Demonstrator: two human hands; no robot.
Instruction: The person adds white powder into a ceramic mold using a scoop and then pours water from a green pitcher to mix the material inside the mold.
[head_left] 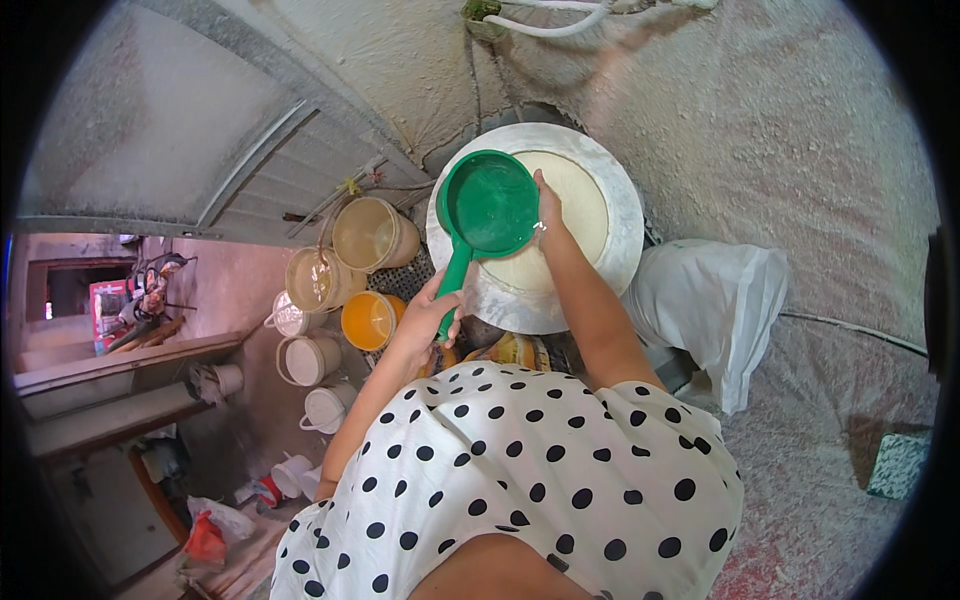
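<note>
A green long-handled dipper (490, 204) is held over a round vat (622, 200) with a wide pale rim. The cream-coloured contents (575, 190) of the vat show beside the dipper; whether they are liquid or powder I cannot tell. My left hand (432, 312) is closed around the dipper's handle, near its lower end. Against the right side of the dipper's bowl rests my right hand (549, 207), its thumb side up by the rim and the other fingers mostly hidden. The dipper's bowl faces up, with a shiny green inside.
Left of the vat stand a beige bucket (376, 235), a second beige bucket (318, 279) and an orange-yellow bucket (373, 321), with several white pails (308, 361) beyond. A white sack (705, 290) leans at the right. Rough walls rise behind, and a pale hose (555, 30) runs above.
</note>
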